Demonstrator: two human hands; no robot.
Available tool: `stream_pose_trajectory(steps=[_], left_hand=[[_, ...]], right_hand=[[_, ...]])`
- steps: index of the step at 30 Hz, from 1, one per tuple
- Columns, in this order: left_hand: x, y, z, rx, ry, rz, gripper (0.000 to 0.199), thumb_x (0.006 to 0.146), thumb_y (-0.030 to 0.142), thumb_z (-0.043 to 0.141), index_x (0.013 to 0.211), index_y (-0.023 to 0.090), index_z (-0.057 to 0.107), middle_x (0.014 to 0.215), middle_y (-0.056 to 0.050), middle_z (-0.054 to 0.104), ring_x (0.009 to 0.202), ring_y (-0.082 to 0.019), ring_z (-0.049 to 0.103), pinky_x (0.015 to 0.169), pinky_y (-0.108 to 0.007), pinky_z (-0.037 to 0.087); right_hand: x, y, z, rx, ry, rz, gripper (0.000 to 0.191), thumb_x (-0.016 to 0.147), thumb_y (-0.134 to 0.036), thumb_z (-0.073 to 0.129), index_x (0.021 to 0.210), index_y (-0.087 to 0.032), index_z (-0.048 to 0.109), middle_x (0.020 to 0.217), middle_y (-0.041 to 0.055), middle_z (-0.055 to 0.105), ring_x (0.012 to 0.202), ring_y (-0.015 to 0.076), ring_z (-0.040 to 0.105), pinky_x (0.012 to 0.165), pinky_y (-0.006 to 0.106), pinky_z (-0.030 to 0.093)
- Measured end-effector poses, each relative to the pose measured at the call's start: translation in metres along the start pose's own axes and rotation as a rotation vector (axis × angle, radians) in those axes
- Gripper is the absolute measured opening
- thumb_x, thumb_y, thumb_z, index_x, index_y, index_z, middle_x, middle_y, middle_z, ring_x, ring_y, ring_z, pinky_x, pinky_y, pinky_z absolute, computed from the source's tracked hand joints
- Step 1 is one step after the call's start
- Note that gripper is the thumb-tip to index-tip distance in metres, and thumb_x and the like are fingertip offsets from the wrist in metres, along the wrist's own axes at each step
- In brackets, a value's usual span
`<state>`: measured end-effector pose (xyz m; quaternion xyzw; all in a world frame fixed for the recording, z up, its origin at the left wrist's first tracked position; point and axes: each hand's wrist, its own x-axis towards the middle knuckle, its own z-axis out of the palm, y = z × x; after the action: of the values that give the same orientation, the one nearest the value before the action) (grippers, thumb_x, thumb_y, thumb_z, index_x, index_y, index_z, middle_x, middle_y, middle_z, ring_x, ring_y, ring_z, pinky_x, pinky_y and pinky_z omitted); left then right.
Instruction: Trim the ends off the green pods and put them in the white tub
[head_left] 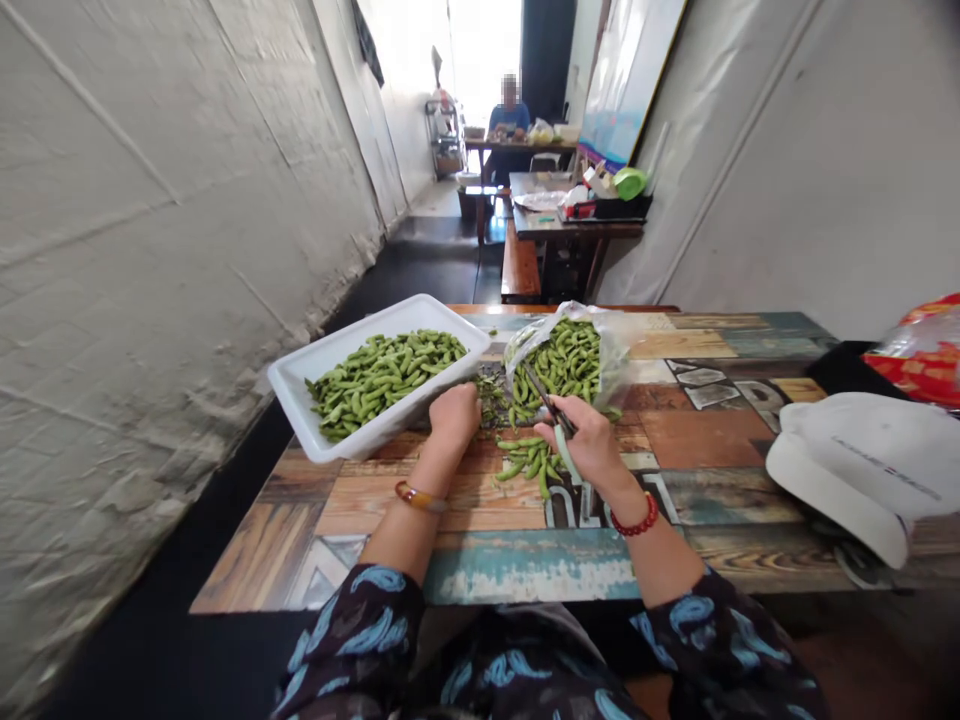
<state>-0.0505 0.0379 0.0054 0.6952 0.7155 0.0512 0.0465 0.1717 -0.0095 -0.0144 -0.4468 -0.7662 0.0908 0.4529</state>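
Observation:
My right hand (589, 438) grips a pair of scissors (568, 455) with pale handles, its dark blades pointing away toward the bag. My left hand (455, 412) is closed, knuckles up, at the near right side of a white plastic tray (300, 425); what its fingers hold, if anything, is hidden. Green soybean pods (386, 375) fill much of the tray. More pods spill from an open clear plastic bag (611, 355) beyond my right hand. A few loose pods (534, 462) lie on the table between my hands, near a small heap of green trimmings (491, 395).
The wood-patterned table (517, 570) also bears a white cap (862, 460) and a red package (922, 350) at the right. Beyond are a bench (520, 265), another table (540, 182) with items, and a seated person (508, 120). Walls flank both sides.

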Motion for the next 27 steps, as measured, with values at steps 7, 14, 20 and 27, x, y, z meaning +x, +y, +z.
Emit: stream_pose_trajectory(steps=[7, 14, 20, 27], left_hand=[[-0.011, -0.009, 0.005, -0.048, -0.018, 0.047, 0.020, 0.090, 0.027, 0.052, 0.098, 0.016, 0.066, 0.103, -0.018, 0.073, 0.098, -0.031, 0.070, 0.081, -0.038, 0.052], [-0.010, -0.012, 0.003, -0.286, 0.046, 0.081, 0.012, 0.088, 0.029, 0.055, 0.087, 0.018, 0.059, 0.088, -0.009, 0.069, 0.086, -0.022, 0.066, 0.077, -0.031, 0.048], [-0.024, 0.000, -0.004, -1.367, -0.116, 0.116, 0.027, 0.083, 0.040, 0.062, 0.078, 0.018, 0.048, 0.066, 0.005, 0.053, 0.050, -0.007, 0.043, 0.047, -0.018, 0.033], [-0.036, 0.010, -0.013, -1.774, -0.300, 0.119, 0.040, 0.072, 0.037, 0.080, 0.100, 0.014, 0.061, 0.076, 0.002, 0.064, 0.045, -0.002, 0.045, 0.043, -0.014, 0.031]], right_hand=[[-0.002, 0.005, 0.007, -0.003, 0.007, 0.008, 0.032, 0.087, -0.035, 0.069, 0.116, -0.021, 0.065, 0.096, 0.0079, 0.073, 0.084, 0.0230, 0.071, 0.078, 0.037, 0.061], [-0.002, 0.005, 0.008, 0.004, 0.031, -0.003, 0.032, 0.088, -0.036, 0.069, 0.116, -0.021, 0.066, 0.095, 0.0078, 0.073, 0.083, 0.0229, 0.071, 0.077, 0.038, 0.061], [0.000, 0.001, 0.005, -0.007, 0.035, -0.007, 0.031, 0.088, -0.036, 0.068, 0.115, -0.021, 0.066, 0.091, 0.0068, 0.072, 0.083, 0.0227, 0.071, 0.077, 0.037, 0.061], [0.000, -0.003, 0.003, 0.052, 0.009, -0.019, 0.038, 0.087, -0.042, 0.070, 0.118, -0.020, 0.064, 0.097, 0.0092, 0.071, 0.081, 0.0223, 0.069, 0.078, 0.039, 0.061]])
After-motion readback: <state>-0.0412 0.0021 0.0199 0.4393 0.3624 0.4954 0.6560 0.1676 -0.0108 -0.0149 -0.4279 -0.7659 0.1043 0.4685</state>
